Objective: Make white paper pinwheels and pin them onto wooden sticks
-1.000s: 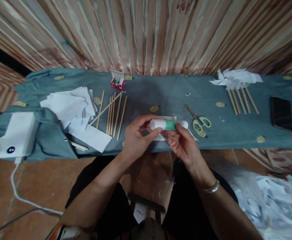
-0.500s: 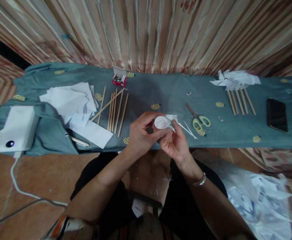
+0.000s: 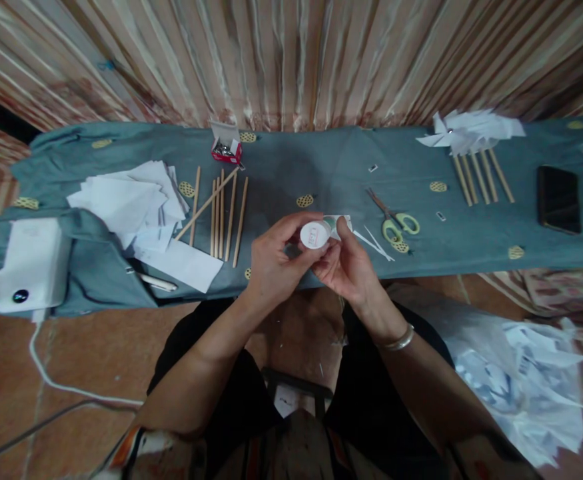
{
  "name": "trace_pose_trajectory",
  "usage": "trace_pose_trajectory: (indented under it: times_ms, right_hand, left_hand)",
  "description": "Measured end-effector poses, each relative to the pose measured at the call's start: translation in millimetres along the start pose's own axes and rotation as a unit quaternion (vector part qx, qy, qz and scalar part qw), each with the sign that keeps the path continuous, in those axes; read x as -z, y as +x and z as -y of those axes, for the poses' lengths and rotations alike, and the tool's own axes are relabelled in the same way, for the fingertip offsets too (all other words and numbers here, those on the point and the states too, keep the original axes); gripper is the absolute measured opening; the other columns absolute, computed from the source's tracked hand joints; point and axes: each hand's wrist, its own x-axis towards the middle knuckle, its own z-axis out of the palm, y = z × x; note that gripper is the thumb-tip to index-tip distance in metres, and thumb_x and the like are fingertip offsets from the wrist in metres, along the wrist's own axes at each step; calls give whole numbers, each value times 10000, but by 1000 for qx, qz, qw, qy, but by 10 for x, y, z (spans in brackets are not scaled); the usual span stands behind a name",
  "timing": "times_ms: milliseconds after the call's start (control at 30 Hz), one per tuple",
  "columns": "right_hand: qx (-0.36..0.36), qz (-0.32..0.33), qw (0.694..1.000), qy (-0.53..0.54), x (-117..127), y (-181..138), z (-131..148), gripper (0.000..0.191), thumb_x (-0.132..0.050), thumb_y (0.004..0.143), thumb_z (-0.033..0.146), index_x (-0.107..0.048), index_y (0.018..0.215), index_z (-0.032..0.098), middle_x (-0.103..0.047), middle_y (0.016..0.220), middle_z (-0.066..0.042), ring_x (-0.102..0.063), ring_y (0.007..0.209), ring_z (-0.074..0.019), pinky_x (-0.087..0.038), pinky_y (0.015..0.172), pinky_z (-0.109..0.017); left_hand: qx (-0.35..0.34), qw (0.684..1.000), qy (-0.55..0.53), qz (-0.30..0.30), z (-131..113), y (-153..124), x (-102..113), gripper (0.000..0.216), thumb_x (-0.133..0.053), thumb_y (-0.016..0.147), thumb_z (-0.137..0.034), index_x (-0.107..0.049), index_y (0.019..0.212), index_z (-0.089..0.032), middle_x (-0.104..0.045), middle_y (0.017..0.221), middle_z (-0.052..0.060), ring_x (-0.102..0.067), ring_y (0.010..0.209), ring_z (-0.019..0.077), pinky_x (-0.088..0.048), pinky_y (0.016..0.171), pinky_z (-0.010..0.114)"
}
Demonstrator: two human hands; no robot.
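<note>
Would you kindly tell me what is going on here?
A person's left hand and right hand hold a white tube, its round end toward the camera. Scissors lie to the right of the hands; loose sticks and a paper pile lie to the left. Pinwheels lie farther right, near a phone.

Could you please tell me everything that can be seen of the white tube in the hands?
The tube looks like smooth plastic, white, with some green showing behind its near end. That round white end faces the camera, bearing a small red-edged mark whose print is too small to read; most of the length is foreshortened or hidden. The left hand pinches it near this end, and the right hand holds it farther back. Whether the other end is capped cannot be seen.
</note>
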Motion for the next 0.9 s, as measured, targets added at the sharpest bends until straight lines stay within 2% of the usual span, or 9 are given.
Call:
trace_pose_trajectory:
  times_ms: [100,233,467,567,700,900]
  right_hand:
    - [-5,3,1000,-12,35,22,13,352,-699,793,518,-699,930,194,-742,729,5,-688,606,-112,-567,524,-173]
    - [-15,5,1000,13,69,42,48,247,-691,822,393,-685,946,179,-753,771,9,-673,595,-80,-548,519,-134]
    - [-35,16,998,46,108,58,55,140,-655,873,319,-663,956,207,-730,726,48,-674,569,-65,-581,575,-128]
    - [-27,15,999,39,121,66,34,157,-682,865,331,-646,959,210,-710,680,63,-673,561,-65,-593,580,-132]
    - [-24,11,999,28,113,53,19,207,-714,842,350,-633,969,207,-730,723,45,-683,574,-72,-564,491,-113]
    - [0,-12,1000,-8,72,-2,39,216,-740,816,375,-653,924,209,-730,697,43,-653,515,-65,-531,444,-110]
  left_hand:
    - [11,1000,21,-16,12,12,6,304,-767,758,-237,-698,1051,-197,-740,1080,59,-691,975,190,-535,882,297]
    - [9,999,30,-23,22,26,24,320,-794,740,-262,-699,1031,-170,-742,1031,69,-693,935,192,-542,859,303]
    - [-34,999,27,-8,29,23,36,301,-778,770,-309,-724,1043,-194,-742,1100,69,-691,1003,198,-541,904,316]
    - [-25,1000,16,0,29,11,34,301,-767,780,-318,-732,1056,-201,-747,1105,64,-702,987,195,-556,880,308]
    - [-3,1000,11,9,41,-3,47,340,-776,766,-339,-733,1070,-193,-757,1092,64,-715,955,196,-570,857,305]
    - [-7,1000,20,10,52,-19,51,333,-779,761,-340,-725,1047,-180,-755,1098,75,-719,946,188,-574,840,288]
